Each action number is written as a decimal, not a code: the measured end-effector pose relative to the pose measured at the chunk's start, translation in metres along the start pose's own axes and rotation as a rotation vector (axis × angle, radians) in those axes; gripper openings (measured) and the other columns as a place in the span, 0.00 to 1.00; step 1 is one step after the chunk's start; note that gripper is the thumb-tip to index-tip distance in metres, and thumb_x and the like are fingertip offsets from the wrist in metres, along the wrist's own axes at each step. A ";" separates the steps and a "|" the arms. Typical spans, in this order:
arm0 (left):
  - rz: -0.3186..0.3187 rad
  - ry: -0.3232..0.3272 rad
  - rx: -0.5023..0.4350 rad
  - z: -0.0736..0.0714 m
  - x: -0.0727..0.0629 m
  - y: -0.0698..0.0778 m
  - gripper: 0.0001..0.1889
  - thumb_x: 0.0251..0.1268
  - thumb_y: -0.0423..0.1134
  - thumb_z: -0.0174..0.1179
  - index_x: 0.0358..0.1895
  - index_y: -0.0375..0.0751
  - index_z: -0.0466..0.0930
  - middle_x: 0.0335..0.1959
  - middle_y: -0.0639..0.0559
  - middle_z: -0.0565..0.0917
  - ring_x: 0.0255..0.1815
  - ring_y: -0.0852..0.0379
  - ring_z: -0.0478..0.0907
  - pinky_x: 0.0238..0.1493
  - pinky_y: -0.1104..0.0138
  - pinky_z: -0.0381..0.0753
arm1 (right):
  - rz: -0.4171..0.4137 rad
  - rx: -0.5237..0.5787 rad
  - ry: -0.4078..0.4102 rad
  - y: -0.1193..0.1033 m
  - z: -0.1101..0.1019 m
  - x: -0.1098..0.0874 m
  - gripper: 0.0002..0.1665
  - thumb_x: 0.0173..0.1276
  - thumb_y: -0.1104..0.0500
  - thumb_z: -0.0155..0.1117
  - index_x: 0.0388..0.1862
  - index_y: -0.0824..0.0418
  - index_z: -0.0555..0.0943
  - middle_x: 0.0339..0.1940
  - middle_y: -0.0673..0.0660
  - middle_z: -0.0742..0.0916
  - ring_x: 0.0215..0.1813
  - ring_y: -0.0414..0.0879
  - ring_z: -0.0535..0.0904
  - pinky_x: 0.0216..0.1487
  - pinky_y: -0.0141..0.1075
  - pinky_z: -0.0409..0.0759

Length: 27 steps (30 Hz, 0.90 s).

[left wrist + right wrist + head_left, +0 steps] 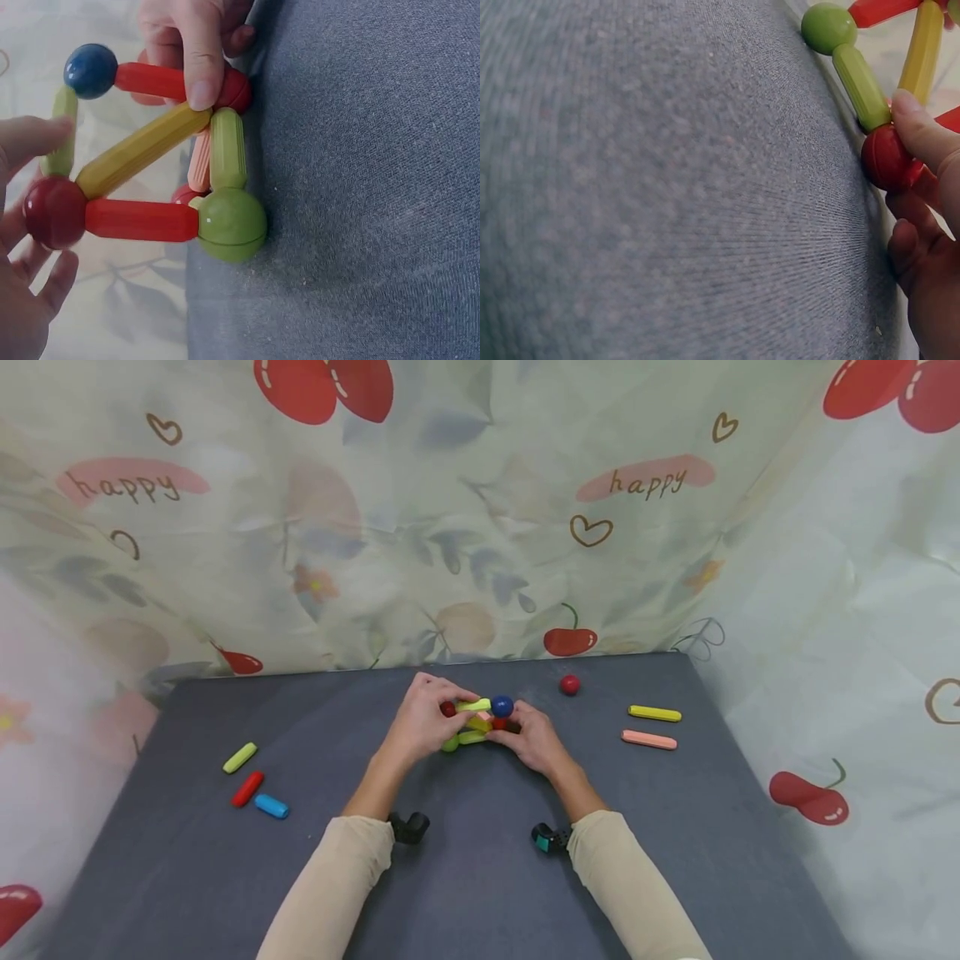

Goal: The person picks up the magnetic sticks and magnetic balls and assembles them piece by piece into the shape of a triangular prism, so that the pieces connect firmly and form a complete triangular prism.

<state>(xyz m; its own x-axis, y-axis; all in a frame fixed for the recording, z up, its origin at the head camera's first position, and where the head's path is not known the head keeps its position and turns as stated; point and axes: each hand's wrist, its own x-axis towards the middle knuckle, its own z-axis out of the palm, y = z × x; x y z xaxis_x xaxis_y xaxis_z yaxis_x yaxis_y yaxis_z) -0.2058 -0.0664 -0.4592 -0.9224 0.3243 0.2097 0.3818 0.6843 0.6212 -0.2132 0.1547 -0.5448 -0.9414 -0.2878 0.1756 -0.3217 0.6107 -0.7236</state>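
A toy frame of balls and magnetic-looking sticks stands on the dark cloth between both hands. My left hand (420, 717) pinches a light green stick (58, 163) at its top, joining a dark red ball (55, 212) to a blue ball (91, 71). My right hand (536, 745) grips a red ball (887, 159) at the base, its thumb by the lower end of a yellow stick (142, 150). Red sticks (142, 220) make up two sides. At the near base corner sits a green ball (232, 225), with another green stick (228, 150) running to the red ball.
Left on the table (465, 893) lie loose light green (240, 757), red (247, 788) and blue (272, 806) sticks. On the right are a yellow stick (655, 713) and a pink stick (648, 740). A loose red ball (570, 685) rests near the back edge, before a printed curtain (420, 527).
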 end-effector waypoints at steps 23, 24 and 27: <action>-0.489 0.081 -0.255 0.043 -0.051 -0.018 0.37 0.62 0.42 0.72 0.72 0.36 0.68 0.61 0.38 0.78 0.48 0.47 0.82 0.50 0.55 0.84 | 0.098 -0.063 -0.028 -0.022 0.004 -0.022 0.20 0.65 0.45 0.75 0.47 0.57 0.87 0.37 0.54 0.81 0.37 0.43 0.74 0.40 0.34 0.73; -0.482 0.090 -0.259 0.043 -0.051 -0.018 0.38 0.61 0.42 0.72 0.73 0.36 0.67 0.62 0.38 0.78 0.49 0.47 0.82 0.51 0.54 0.84 | 0.099 -0.052 -0.054 -0.024 0.002 -0.024 0.20 0.65 0.45 0.75 0.49 0.57 0.87 0.38 0.53 0.82 0.37 0.42 0.75 0.41 0.34 0.74; -0.463 0.103 -0.280 0.043 -0.050 -0.017 0.41 0.60 0.40 0.73 0.75 0.37 0.65 0.68 0.37 0.74 0.55 0.44 0.84 0.55 0.53 0.85 | 0.105 0.001 -0.167 -0.029 -0.009 -0.029 0.20 0.66 0.48 0.74 0.53 0.55 0.86 0.43 0.52 0.87 0.36 0.39 0.78 0.40 0.33 0.77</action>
<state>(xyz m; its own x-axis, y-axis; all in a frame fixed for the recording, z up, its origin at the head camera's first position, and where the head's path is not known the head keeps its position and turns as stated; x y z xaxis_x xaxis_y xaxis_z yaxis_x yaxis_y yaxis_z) -0.1632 -0.0660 -0.5132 -0.9966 -0.0446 -0.0694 -0.0825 0.5362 0.8400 -0.1773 0.1525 -0.5231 -0.9399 -0.3412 -0.0138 -0.2226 0.6429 -0.7329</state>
